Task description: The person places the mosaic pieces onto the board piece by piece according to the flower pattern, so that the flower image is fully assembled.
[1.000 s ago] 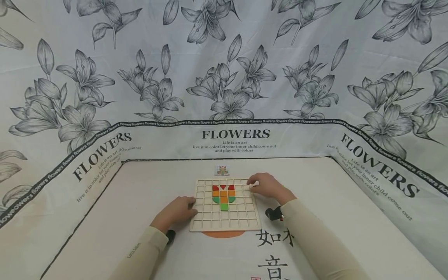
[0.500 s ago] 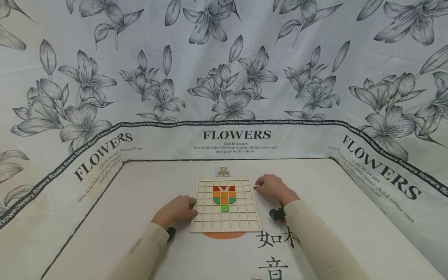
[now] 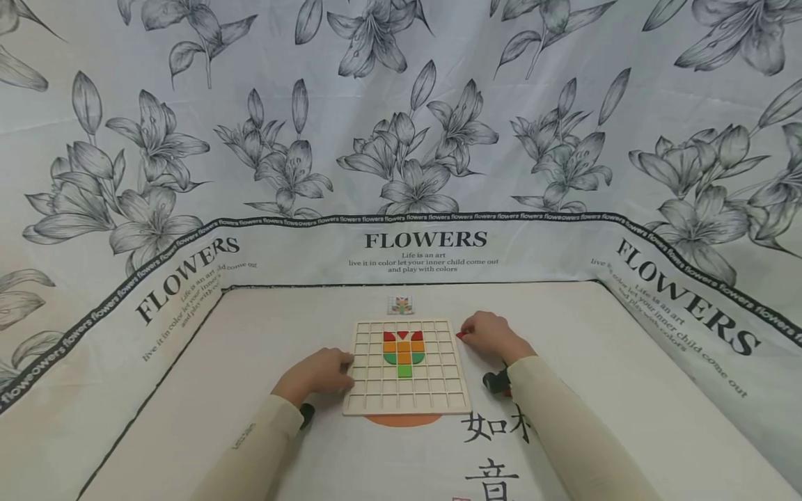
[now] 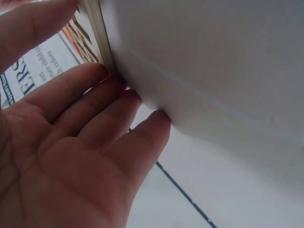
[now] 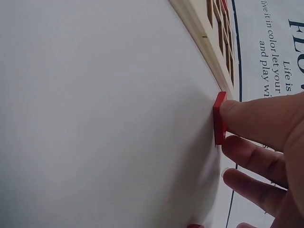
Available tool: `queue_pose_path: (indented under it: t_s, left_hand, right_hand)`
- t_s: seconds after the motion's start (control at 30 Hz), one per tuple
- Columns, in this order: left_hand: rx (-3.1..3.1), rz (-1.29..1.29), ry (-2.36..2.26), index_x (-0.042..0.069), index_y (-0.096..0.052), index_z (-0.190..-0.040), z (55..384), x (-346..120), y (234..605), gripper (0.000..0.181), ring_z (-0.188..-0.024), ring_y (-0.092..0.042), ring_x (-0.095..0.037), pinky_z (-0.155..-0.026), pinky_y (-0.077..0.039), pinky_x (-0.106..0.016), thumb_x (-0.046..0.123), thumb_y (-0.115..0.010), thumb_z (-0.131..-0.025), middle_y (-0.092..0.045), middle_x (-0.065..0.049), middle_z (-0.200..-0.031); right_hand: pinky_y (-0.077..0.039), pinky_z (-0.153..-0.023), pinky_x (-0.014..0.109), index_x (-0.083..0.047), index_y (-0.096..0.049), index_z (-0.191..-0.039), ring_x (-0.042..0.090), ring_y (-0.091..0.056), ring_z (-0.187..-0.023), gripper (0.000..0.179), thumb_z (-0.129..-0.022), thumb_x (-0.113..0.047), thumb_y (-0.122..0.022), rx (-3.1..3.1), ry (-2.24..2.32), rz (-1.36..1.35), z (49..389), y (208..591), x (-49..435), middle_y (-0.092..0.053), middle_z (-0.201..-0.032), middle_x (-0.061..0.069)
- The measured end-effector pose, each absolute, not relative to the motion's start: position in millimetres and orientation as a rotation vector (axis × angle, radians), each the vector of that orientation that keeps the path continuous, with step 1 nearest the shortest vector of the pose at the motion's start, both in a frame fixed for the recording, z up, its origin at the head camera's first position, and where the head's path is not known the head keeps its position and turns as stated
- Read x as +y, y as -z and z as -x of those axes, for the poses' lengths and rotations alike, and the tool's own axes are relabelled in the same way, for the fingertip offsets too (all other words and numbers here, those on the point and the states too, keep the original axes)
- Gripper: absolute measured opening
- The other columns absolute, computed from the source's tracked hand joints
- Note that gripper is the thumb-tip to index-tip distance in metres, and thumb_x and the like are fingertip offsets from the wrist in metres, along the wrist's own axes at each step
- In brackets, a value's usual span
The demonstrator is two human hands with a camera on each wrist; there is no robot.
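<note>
A: head view?
B: left hand [image 3: 315, 374] relaxed against the grid board [image 3: 432, 387] on its left edge, right hand [image 3: 493, 335] pinching a red tile [image 3: 461, 336] just right of the board
A: left wrist?
B: fingers nearly straight, touching the board
A: right wrist?
B: thumb on the tile

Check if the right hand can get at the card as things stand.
Probably yes: nothing visible stands between the right hand and the card, just beyond the board, though that hand holds a red piece.

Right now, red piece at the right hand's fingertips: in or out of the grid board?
Out: the right hand has the red piece beside the grid board.
</note>
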State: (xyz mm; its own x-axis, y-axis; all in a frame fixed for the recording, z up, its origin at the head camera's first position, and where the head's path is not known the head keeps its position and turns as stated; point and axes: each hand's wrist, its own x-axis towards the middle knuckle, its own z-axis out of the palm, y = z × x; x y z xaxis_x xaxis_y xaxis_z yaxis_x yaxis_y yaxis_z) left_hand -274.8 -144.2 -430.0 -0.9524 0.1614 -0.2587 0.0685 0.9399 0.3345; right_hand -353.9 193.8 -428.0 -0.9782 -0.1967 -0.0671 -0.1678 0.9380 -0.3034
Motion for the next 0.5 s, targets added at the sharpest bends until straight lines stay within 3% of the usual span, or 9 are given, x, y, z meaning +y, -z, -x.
queue_pose_path:
  t_s: [0.3, 0.5]
  left_hand:
    - [2.799, -0.178, -0.465, 0.01, -0.054, -0.139, 274.3, -144.7, 428.1, 0.061, -0.097, -0.049, -0.021, -0.085, -0.046, -0.038, 0.025, -0.071, -0.082, -0.057, -0.009, -0.137]
    - [2.797, -0.186, -0.444, 0.01, -0.053, -0.139, 273.7, -145.7, 428.6, 0.061, -0.1, -0.049, -0.022, -0.093, -0.047, -0.042, 0.025, -0.07, -0.082, -0.056, -0.009, -0.139]
  right_hand:
    - [-0.048, -0.08, 0.04, -0.012, -0.068, -0.097, 0.019, -0.056, -0.083, 0.013, -0.088, -0.021, -0.068, 3.022, 0.479, 0.304, 352.3, 427.4, 193.7, -0.067, -0.096, 0.004]
    - [-0.05, -0.08, 0.038, -0.013, -0.068, -0.096, 0.021, -0.056, -0.085, 0.011, -0.086, -0.015, -0.068, 3.032, 0.562, 0.259, 351.2, 430.2, 194.8, -0.067, -0.096, 0.004]
